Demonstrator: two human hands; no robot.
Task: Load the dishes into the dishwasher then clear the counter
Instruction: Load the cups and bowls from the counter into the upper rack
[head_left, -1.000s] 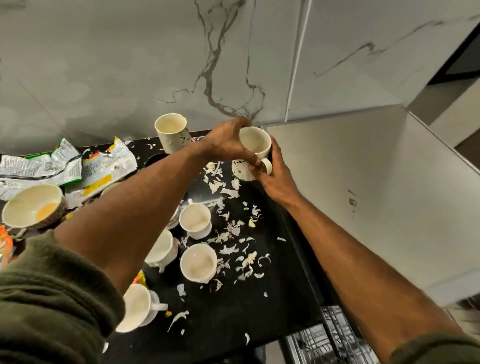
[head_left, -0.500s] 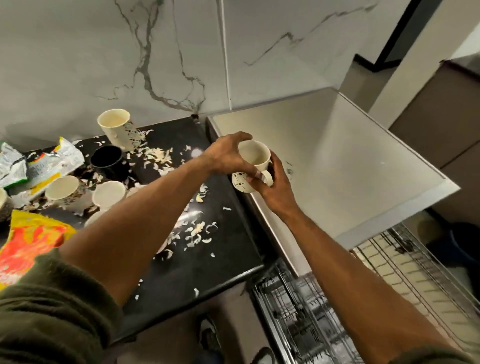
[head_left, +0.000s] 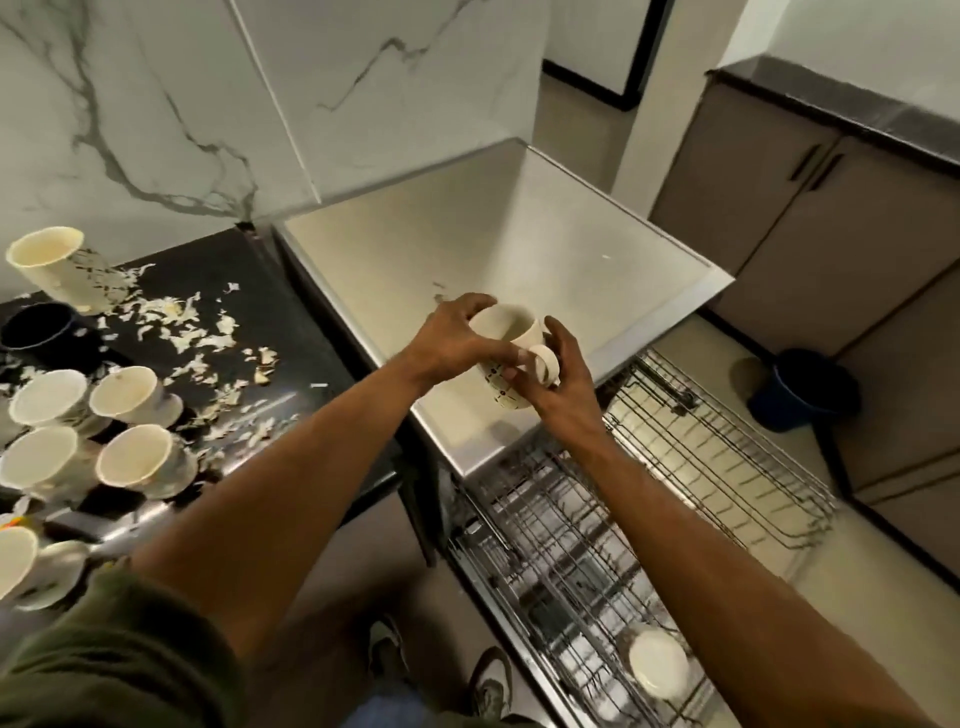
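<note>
While the mug (head_left: 511, 327) is held in the air between both hands, loading stands at an early stage. The left hand (head_left: 452, 340) grips the mug's body from the counter side, fingers curled over its rim and wall. The right hand (head_left: 563, 387) holds it at the handle side, fingers wrapped about the handle. The mug is upright, slightly tilted, above the near corner of the steel top (head_left: 519, 234) and just short of the pulled-out wire rack (head_left: 561, 540) below.

Done, as far as can be seen: one white dish (head_left: 658, 666) sits in the near rack, which is otherwise unfilled. The farther rack (head_left: 727, 457) carries nothing visible.

Outstanding: five cream cups (head_left: 130, 395) are grouped on the black counter (head_left: 311, 358), with a taller cup (head_left: 49, 260) and a dark bowl (head_left: 36, 325) near the wall. Pale scraps (head_left: 182, 317) are strewn across the counter's middle and back. None of this has been cleared.

Assessment: the mug in hand is likely the second item bound for the racks. At least seven vessels remain to be loaded, and the counter clearing has not begun. A blue bucket (head_left: 802, 389) stands on the floor beyond the racks; its use is not established.
</note>
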